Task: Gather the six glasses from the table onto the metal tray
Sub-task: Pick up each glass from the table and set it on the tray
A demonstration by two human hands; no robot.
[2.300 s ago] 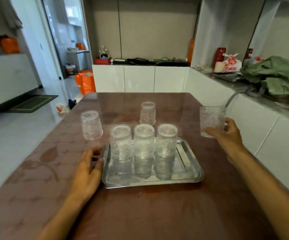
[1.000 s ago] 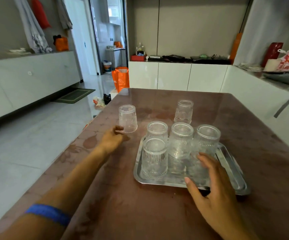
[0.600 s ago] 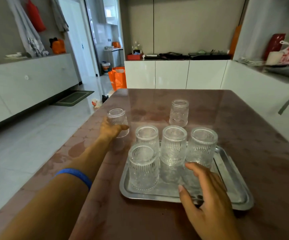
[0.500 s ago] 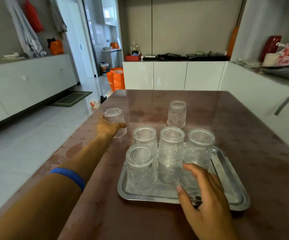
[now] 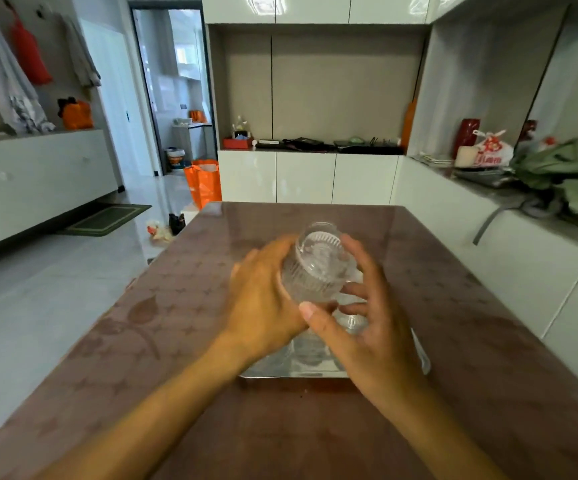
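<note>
A ribbed clear glass (image 5: 318, 265) is held upside down in the air above the metal tray (image 5: 421, 355). My left hand (image 5: 263, 299) wraps its left side. My right hand (image 5: 360, 327) cups its right side, with thumb and fingers spread around it. Both hands cover most of the tray. Only the rim of one glass on the tray (image 5: 353, 322) shows between my right fingers, and blurred glass shapes show under my palms. Any other glasses are hidden behind my hands.
The brown table (image 5: 183, 327) reaches to white cabinets (image 5: 308, 176) at the back. A white counter (image 5: 537, 265) with green cloth (image 5: 568, 171) runs along the right. An orange bag (image 5: 204, 181) stands on the floor at the left.
My left hand has lifted the glass from the table's left side and brought it over the tray. My right hand has risen from the tray to meet it. The view has tilted upward.
</note>
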